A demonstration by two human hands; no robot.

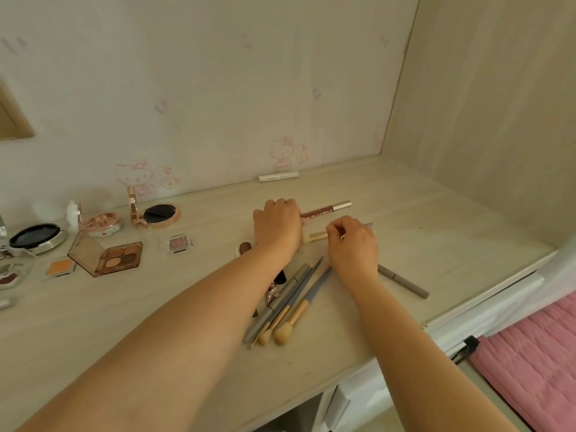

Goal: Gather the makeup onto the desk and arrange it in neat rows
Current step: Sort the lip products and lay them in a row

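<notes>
Your left hand (277, 224) lies knuckles up on the desk (420, 219), fingers curled around the near end of a brown pencil (327, 209) whose silver cap points right. Your right hand (352, 241) sits just beside it, fingertips pinched together near a cream-handled brush (314, 236) that lies between your two hands; whether those fingers actually grip it, you cannot tell from here. A thin blue handle (369, 225) pokes out behind your right hand.

Below your wrists a loose bundle of brushes and pencils (286, 307) fans toward you, bristle heads nearest, and a grey pencil (403, 281) lies alone to the right of it, angled toward the desk edge. A white tube (278, 176) rests against the back wall, well apart from the rest.

To your left the compacts are spread out: an open round powder compact (160, 215) with its lid upright, a pink ornate one (99, 224), a silver-rimmed dark compact (37, 240), an open eyeshadow palette (113, 257), a small pink shadow pan (177, 244) and an orange one (60, 266).

The desk is pale wood grain, set in an alcove with a matching side panel (498, 120) on the right. The back wall (218, 88) carries faint pink cartoon-cat wallpaper. Pink quilted bedding (536, 363) shows past the desk's right edge.
</notes>
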